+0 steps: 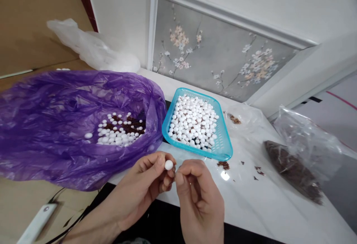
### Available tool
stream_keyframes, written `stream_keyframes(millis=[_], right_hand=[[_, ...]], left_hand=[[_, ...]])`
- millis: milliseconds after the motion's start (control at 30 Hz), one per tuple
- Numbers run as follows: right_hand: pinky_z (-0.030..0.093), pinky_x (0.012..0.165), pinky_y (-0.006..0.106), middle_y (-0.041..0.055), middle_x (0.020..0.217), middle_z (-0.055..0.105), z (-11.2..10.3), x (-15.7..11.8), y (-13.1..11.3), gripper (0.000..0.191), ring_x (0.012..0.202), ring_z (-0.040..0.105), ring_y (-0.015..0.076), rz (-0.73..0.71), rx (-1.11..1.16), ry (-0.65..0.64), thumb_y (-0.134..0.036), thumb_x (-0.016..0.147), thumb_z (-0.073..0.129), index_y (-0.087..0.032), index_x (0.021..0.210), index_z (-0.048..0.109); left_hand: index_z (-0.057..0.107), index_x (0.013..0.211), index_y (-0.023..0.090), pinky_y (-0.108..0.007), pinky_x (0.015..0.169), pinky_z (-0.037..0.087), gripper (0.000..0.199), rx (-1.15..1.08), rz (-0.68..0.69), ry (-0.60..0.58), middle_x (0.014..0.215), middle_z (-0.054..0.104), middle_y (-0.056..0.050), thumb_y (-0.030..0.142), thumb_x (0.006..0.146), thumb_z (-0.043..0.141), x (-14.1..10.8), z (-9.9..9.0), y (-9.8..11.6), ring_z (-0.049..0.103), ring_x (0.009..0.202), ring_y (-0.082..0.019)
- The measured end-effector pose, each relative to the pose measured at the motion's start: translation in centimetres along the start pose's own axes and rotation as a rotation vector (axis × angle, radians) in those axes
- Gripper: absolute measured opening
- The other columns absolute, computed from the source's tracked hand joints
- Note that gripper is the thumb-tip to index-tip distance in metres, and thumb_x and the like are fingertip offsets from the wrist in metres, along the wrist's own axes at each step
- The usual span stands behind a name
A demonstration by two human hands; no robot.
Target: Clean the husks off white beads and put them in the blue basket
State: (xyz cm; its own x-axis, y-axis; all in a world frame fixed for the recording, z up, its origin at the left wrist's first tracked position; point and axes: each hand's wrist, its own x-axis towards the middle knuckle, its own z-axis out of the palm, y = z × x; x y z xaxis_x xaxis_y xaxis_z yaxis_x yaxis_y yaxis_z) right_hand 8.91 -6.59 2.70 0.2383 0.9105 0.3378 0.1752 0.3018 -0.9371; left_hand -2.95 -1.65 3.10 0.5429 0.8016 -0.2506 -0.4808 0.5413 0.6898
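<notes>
Between the thumb and fingers of my left hand (147, 177) is a small white ball (169, 164). My right hand (198, 195) is pinched closed right beside it; what its fingertips hold, if anything, is too small to make out. Just beyond my hands stands a blue plastic basket (227, 149) filled with similar white balls (195, 121), with dark reddish-brown bits among them. To the left, a purple plastic bag (83, 95) lies spread open, holding more white balls (117, 138) and dark brown shreds (125, 127).
A clear bag of brown material (292, 169) lies at the right of the white table (264, 206). Loose brown shreds (223, 165) are scattered near the basket. Behind are another clear bag (245, 115), a whitish plastic bag (92, 48) and a framed flower panel (206, 50). A white power strip (39, 223) lies lower left.
</notes>
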Motion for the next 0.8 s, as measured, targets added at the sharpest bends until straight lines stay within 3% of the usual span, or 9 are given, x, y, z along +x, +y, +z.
stream_keyframes(millis=[433,800], right_hand=[[0.048,0.066,0.028,0.0006,0.081,0.053,-0.1,-0.3,0.3,0.012,0.076,0.057,0.0144,-0.016,-0.112,-0.025,-0.014,0.093,0.048,-0.023,0.086,0.053],[0.047,0.066,0.027,-0.0011,0.081,0.051,-0.1,-0.3,0.3,0.013,0.074,0.054,0.0131,-0.013,-0.106,-0.026,-0.015,0.094,0.047,-0.023,0.085,0.051]], left_hand=[[0.061,0.073,0.016,-0.018,0.062,0.039,0.025,0.052,0.03,0.002,0.063,0.047,0.004,0.035,0.088,0.06,0.1,-0.1,-0.6,0.039,0.058,-0.007],[0.063,0.072,0.016,-0.018,0.064,0.041,0.023,0.075,0.08,0.06,0.067,0.052,0.004,0.034,0.086,0.064,-0.1,0.0,-1.1,0.044,0.062,-0.007]])
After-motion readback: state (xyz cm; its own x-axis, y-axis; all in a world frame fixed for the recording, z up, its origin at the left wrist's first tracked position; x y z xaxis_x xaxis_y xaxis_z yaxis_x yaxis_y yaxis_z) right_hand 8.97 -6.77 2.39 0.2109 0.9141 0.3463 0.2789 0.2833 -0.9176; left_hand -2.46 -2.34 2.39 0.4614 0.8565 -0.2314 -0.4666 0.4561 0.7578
